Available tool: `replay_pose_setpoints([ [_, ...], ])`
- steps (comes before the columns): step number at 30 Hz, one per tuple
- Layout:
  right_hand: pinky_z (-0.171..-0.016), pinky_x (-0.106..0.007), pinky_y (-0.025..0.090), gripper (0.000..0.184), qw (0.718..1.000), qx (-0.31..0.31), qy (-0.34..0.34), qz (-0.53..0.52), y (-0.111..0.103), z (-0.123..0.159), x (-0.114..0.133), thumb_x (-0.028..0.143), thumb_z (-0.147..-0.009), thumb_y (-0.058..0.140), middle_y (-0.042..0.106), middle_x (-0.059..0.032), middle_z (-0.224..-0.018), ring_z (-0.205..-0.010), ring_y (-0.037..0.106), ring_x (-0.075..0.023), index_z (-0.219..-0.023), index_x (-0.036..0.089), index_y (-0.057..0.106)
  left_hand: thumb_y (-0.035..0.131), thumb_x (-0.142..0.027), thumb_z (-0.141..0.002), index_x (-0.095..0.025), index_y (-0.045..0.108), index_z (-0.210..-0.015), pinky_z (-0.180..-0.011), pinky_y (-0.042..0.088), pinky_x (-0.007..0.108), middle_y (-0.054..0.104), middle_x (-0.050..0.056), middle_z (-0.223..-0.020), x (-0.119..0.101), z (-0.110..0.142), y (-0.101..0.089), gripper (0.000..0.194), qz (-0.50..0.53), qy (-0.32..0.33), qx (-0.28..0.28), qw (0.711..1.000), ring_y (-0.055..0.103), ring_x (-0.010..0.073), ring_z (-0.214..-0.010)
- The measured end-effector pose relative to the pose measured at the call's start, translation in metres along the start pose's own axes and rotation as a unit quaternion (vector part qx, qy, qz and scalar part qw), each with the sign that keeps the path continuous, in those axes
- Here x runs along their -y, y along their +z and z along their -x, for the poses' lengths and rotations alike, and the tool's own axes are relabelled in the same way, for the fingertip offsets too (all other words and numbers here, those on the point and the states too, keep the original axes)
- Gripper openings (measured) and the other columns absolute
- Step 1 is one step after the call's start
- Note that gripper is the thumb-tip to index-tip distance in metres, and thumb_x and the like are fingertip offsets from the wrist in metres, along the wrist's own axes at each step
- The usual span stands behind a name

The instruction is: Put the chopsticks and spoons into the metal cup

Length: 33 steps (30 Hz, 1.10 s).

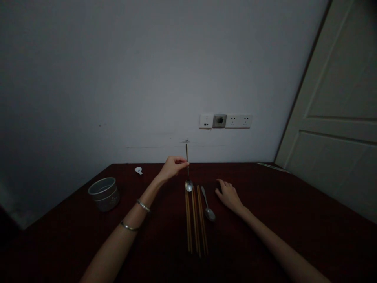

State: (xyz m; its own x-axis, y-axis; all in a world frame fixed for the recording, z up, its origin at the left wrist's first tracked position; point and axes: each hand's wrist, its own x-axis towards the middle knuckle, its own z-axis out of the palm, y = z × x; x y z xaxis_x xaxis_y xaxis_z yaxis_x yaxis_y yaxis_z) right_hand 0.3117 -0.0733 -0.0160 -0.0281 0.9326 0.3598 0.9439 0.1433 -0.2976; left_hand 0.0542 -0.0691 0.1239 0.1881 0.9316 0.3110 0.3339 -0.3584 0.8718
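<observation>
My left hand [174, 166] pinches the handle of a metal spoon [189, 185]. That spoon points bowl-down toward me, its bowl at the far ends of the chopsticks; whether it touches them I cannot tell. Several wooden chopsticks [194, 224] lie side by side in pairs on the table, running toward me. Just right of them rests a second metal spoon [209, 214], its bowl nearer to me. My right hand [229, 194] lies on the table to the right of this spoon, fingers loosely stretched and holding nothing.
A grey metal cup-like container [104, 195] stands at the left of the dark red table [165, 243]. Behind it lies a small white tag [138, 170]. The wall [147, 86] with sockets [238, 121] closes off the far edge, and a panelled door [335, 118] is at the right.
</observation>
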Motion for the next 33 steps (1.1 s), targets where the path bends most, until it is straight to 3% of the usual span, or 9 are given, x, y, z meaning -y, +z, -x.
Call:
replay_pose_setpoints([
  [3, -0.088, -0.034, 0.040, 0.036, 0.994, 0.001, -0.033, -0.104, -0.016, -0.012, 0.002, 0.020, -0.081, 0.044, 0.060, -0.0124, -0.113, -0.102, 0.055, -0.0221, -0.113, 0.013, 0.057, 0.064, -0.028, -0.071, -0.010, 0.065, -0.080, -0.035, 0.023, 0.018, 0.047, -0.005, -0.047, -0.005, 0.003, 0.003, 0.021, 0.004, 0.002, 0.013, 1.000, 0.034, 0.0031, -0.033],
  [6, -0.086, -0.032, 0.043, 0.026, 0.967, 0.001, -0.038, -0.253, -0.047, -0.030, 0.016, 0.015, -0.077, 0.047, 0.066, -0.0101, -0.099, -0.092, 0.060, -0.0181, -0.096, 0.013, 0.065, 0.064, -0.031, -0.071, -0.010, 0.065, -0.081, -0.035, 0.023, 0.019, 0.048, -0.005, -0.047, -0.009, 0.006, 0.010, 0.023, 0.009, 0.001, 0.022, 1.000, 0.035, 0.0036, -0.034],
  [9, -0.077, -0.029, 0.048, 0.019, 0.902, 0.029, -0.011, -0.431, -0.083, -0.039, 0.041, 0.022, -0.073, 0.057, 0.069, -0.0091, -0.088, -0.084, 0.063, -0.0174, -0.086, 0.013, 0.068, 0.064, -0.034, -0.071, -0.010, 0.065, -0.081, -0.035, 0.024, 0.019, 0.053, -0.003, -0.052, -0.012, 0.012, 0.020, 0.026, 0.017, 0.000, 0.043, 0.999, 0.035, 0.0033, -0.034],
  [13, -0.064, -0.024, 0.052, 0.023, 0.779, 0.098, 0.076, -0.615, -0.112, -0.034, 0.070, 0.027, -0.069, 0.067, 0.069, -0.0090, -0.092, -0.077, 0.064, -0.0149, -0.088, 0.015, 0.068, 0.064, -0.037, -0.070, -0.012, 0.066, -0.077, -0.035, 0.024, 0.019, 0.057, -0.001, -0.058, -0.013, 0.018, 0.035, 0.026, 0.052, -0.006, 0.105, 0.993, 0.035, 0.0025, -0.036],
  [16, -0.060, -0.022, 0.051, 0.023, 0.740, 0.120, 0.098, -0.654, -0.118, -0.028, 0.079, 0.026, -0.066, 0.070, 0.068, -0.0077, -0.086, -0.071, 0.063, -0.0126, -0.085, 0.014, 0.068, 0.066, -0.036, -0.068, -0.012, 0.066, -0.075, -0.036, 0.025, 0.019, 0.058, -0.001, -0.059, -0.013, 0.021, 0.044, 0.025, 0.080, -0.011, 0.136, 0.987, 0.037, 0.0032, -0.038],
  [23, -0.055, -0.019, 0.050, 0.019, 0.723, 0.140, 0.104, -0.669, -0.117, -0.030, 0.080, 0.023, -0.060, 0.075, 0.062, 0.0005, -0.063, -0.059, 0.059, -0.0084, -0.072, 0.014, 0.064, 0.068, -0.033, -0.066, -0.011, 0.067, -0.073, -0.035, 0.026, 0.019, 0.059, 0.000, -0.058, -0.011, 0.025, 0.056, 0.023, 0.083, -0.035, 0.152, 0.984, 0.038, 0.0036, -0.037],
  [33, -0.049, -0.019, 0.049, 0.027, 0.764, 0.132, 0.078, -0.627, -0.109, -0.031, 0.081, 0.030, -0.055, 0.078, 0.058, 0.0029, -0.054, -0.047, 0.054, -0.0061, -0.067, 0.012, 0.063, 0.068, -0.034, -0.067, -0.011, 0.067, -0.074, -0.034, 0.025, 0.019, 0.056, -0.002, -0.054, -0.008, 0.027, 0.061, 0.025, 0.080, -0.044, 0.176, 0.980, 0.035, 0.0028, -0.034],
])
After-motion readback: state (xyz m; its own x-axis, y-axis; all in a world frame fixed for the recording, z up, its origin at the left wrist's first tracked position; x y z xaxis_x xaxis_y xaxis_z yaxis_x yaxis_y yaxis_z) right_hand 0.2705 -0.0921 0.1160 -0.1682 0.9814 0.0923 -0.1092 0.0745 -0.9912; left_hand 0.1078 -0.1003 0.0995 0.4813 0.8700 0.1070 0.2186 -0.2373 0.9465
